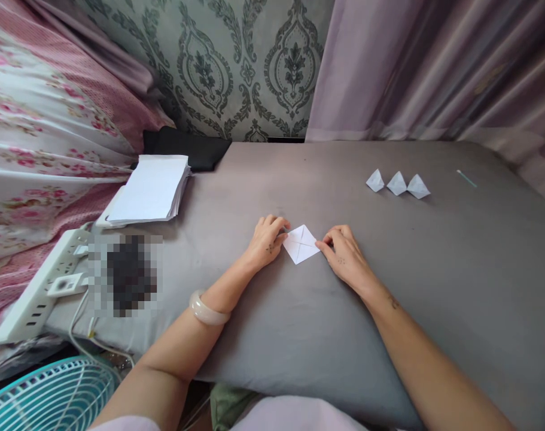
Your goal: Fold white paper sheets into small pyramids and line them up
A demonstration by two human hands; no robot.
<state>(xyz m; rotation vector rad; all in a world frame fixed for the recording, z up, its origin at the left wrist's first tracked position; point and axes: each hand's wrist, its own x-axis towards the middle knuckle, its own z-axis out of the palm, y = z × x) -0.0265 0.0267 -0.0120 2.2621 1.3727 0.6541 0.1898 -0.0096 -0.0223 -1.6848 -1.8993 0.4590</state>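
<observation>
Taking the paper stack (149, 187) as the landmark, the white paper square (300, 251) lies to its right and nearer the person, flat or nearly so on the grey-covered surface (456, 269), one corner towards the body, with crossing lines running corner to corner. It sits directly between the two hands. The left hand (267, 240), on the stack's side of the square, has its bent fingers and thumb at the left corner; the thumb meets the paper there, though whether the corner is pinched I cannot tell. The right hand (344, 254), farther from the stack, has thumb and forefinger closed on the opposite corner, so the middle of the sheet is uncovered. A pale bangle (204, 311) circles the left forearm. Far to the right of the stack, roughly level with it, three folded paper pieces (396, 184) stand in a row, and a thin greenish stick (467, 178) lies beyond them. Just behind the stack is a flat black item (195, 148); nearer than the stack, to its left, is a white power strip (34, 299).
</observation>
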